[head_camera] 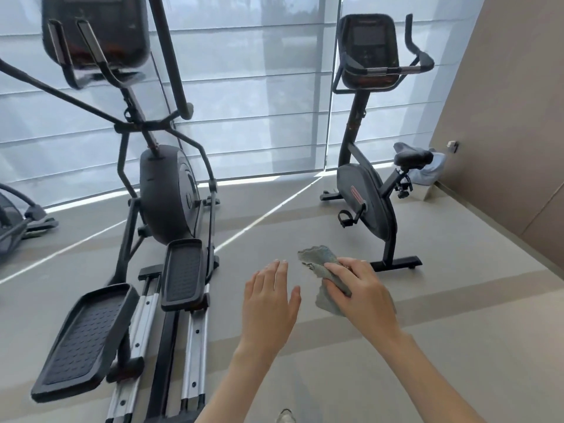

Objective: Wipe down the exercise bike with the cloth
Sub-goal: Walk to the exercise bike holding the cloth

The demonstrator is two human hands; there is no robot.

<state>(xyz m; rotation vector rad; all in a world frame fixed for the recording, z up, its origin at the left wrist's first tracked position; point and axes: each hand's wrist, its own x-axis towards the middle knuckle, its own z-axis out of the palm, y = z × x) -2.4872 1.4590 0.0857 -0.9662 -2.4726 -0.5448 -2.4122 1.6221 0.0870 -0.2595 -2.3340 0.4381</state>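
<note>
Fingers of the right hand [363,296] curled round a crumpled grey-green cloth [325,270], left hand [268,303] flat with straight fingers close together, holding nothing, both raised over the grey floor [457,331], black upright exercise bike [370,190] well ahead by the beige wall [518,117], black elliptical trainer [164,190] to the left.

Small gym or fitness room. An elliptical trainer [171,190] with foot platforms and slide rails stands on the left, an upright exercise bike [366,190] with console, saddle and strap pedals on the right, and part of a third machine [12,221] shows at the left edge. All sit on a plain grey floor [457,331] before tall windows covered by pale blinds [259,87], with a beige wall [518,117] on the right; can't tell whether it's private or commercial.
</note>
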